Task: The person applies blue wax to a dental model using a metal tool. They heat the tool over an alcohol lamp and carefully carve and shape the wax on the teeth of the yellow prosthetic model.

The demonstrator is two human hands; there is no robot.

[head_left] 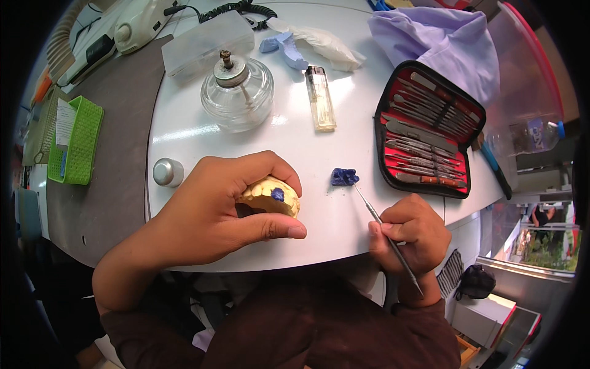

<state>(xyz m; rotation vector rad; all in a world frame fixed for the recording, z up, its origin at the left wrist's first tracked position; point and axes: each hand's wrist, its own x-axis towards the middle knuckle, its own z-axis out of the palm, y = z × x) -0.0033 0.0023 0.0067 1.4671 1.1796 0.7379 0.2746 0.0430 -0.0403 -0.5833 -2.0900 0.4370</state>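
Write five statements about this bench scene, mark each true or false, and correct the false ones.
1. The left hand holds a yellowish dental model. True.
2. The right hand is empty. False: it holds a slim metal tool.
3. The tool's tip is at the dark blue lump. True.
4. The tool case is closed. False: it lies open.
5. The lighter lies between the glass burner and the tool case. True.

The dental cast (264,187) was pale yellow, the wax lump (343,177) deep blue, the tool case (380,138) black and red, the basket (89,144) green.
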